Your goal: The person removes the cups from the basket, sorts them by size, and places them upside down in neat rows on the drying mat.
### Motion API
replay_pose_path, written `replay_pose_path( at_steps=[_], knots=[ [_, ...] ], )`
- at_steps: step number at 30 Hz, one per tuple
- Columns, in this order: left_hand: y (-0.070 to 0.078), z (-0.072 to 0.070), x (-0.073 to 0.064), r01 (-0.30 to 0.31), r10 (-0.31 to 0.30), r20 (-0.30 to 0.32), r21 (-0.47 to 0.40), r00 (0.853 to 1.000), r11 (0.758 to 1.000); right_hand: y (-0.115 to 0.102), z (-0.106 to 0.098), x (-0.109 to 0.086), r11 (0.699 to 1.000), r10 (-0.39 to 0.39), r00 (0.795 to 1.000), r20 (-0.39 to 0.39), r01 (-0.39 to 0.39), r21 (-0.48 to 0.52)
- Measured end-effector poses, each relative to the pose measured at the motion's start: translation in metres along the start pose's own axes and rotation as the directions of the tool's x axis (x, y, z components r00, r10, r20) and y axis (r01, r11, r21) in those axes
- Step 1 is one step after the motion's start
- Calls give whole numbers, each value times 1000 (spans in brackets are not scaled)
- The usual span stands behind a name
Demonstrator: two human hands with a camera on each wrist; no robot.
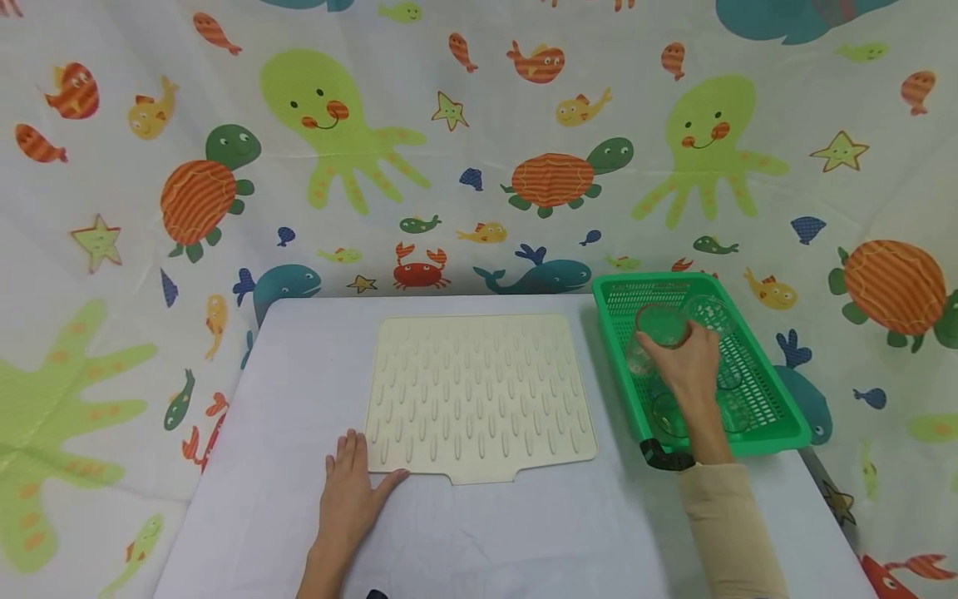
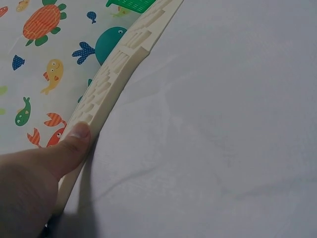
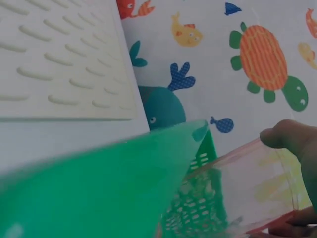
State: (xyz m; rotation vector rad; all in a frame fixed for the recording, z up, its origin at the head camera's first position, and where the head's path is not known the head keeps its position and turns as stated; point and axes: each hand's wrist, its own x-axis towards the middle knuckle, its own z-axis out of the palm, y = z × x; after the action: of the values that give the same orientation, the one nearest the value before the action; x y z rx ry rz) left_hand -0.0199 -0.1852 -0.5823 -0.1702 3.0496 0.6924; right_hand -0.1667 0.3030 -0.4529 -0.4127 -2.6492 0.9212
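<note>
A clear cup with a reddish rim (image 1: 661, 323) is in my right hand (image 1: 690, 370), at the back of the green basket. In the right wrist view the thumb presses one side of the clear cup (image 3: 257, 186) and the fingers curl at its other side. Several more clear cups (image 1: 669, 414) lie in the green basket (image 1: 782, 433), partly hidden by the hand and wrist. My left hand (image 1: 349, 491) rests at the near left corner of a cream draining board (image 1: 479, 470) with rows of raised ridges. Its thumb lies along the board's front edge.
A white-covered table (image 1: 569, 541) bears the board in the middle and the basket at the right. Behind hangs a white cloth (image 1: 479, 150) printed with sea animals. The basket's raised wall (image 3: 109, 188) fills much of the right wrist view.
</note>
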Motion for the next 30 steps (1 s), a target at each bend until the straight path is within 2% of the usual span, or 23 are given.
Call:
replay_pose_path(
  at_steps=[10, 18, 25, 30],
  knots=[
    [-2, -1, -1, 3, -3, 3, -18, 1000, 1000, -18, -12, -7, 995, -68, 991, -119, 75, 59],
    [-2, -1, -1, 5, -5, 9, -36, 1000, 999, -33, -20, -12, 976, -158, 957, -242, 188, 107],
    [0, -3, -3, 10, -9, 14, -41, 1000, 999, -52, -29, -21, 975, -137, 959, -248, 175, 140],
    [1, -5, -2, 17, -16, 28, -38, 999, 999, -64, -32, -29, 963, -163, 952, -257, 210, 167]
  ],
)
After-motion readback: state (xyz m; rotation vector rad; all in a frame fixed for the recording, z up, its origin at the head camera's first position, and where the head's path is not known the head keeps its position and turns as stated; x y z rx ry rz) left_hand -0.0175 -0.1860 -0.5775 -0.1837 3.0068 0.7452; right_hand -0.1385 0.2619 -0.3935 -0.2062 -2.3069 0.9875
